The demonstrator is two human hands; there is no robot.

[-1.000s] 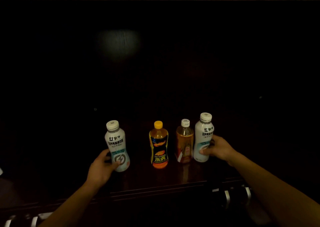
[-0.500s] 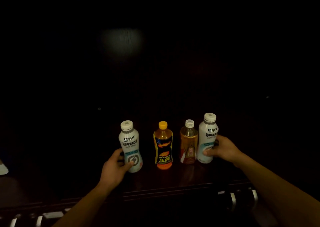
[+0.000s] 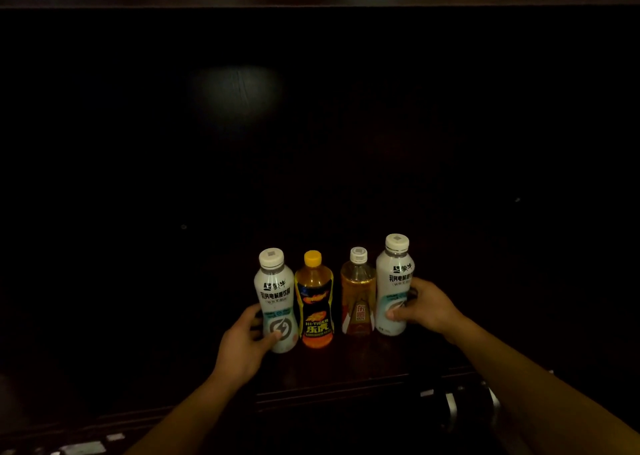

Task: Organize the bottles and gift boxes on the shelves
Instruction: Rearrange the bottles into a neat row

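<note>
Four bottles stand in a close row near the front edge of the shelf (image 3: 346,368). The left hand (image 3: 242,347) grips the left white bottle (image 3: 277,302), just beside the orange bottle (image 3: 314,302). The right hand (image 3: 426,309) grips the right white bottle (image 3: 393,274), next to the tea bottle (image 3: 358,291). Press inward much more and I'd expect the slim middle pair to topple forward.

Four bottles stand upright in a row on a dark shelf (image 3: 346,368). The left hand (image 3: 244,345) grips the left white bottle (image 3: 275,298), just beside the orange-capped bottle (image 3: 314,302). The right hand (image 3: 427,307) grips the right white bottle (image 3: 393,281), next to the tea bottle (image 3: 357,293).
</note>
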